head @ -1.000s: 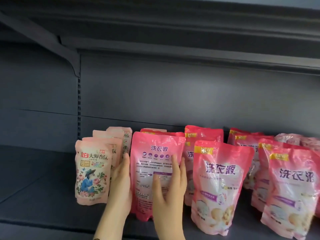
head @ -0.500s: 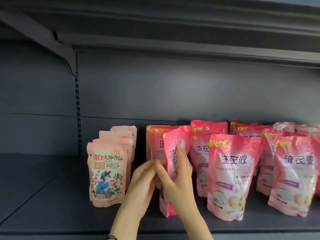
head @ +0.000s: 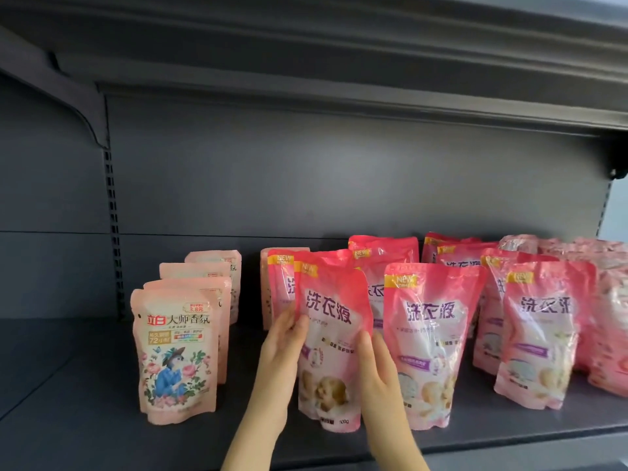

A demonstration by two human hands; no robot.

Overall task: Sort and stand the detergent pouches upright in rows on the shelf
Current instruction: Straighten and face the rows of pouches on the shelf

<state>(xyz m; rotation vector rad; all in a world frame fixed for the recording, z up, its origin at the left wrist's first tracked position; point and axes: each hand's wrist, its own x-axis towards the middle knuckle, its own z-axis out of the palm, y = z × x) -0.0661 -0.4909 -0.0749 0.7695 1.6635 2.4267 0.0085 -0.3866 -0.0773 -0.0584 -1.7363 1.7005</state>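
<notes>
A bright pink detergent pouch (head: 331, 321) stands upright at the front of the dark shelf (head: 85, 413), its printed front towards me. My left hand (head: 282, 348) holds its left edge, thumb on the front. My right hand (head: 377, 365) holds its right edge, fingers against the side. More bright pink pouches (head: 430, 338) stand in rows to the right and behind. A row of pale pink floral pouches (head: 175, 351) stands at the left.
The shelf's back panel (head: 339, 185) rises behind the rows, and an upper shelf (head: 339, 62) overhangs. A slotted upright (head: 110, 215) runs down the back left. At the far right several pouches (head: 608, 300) look crumpled and crowded.
The pouch showed its back, was turned edge-on between both hands, and now faces front. My hands have moved from its face to its two sides.
</notes>
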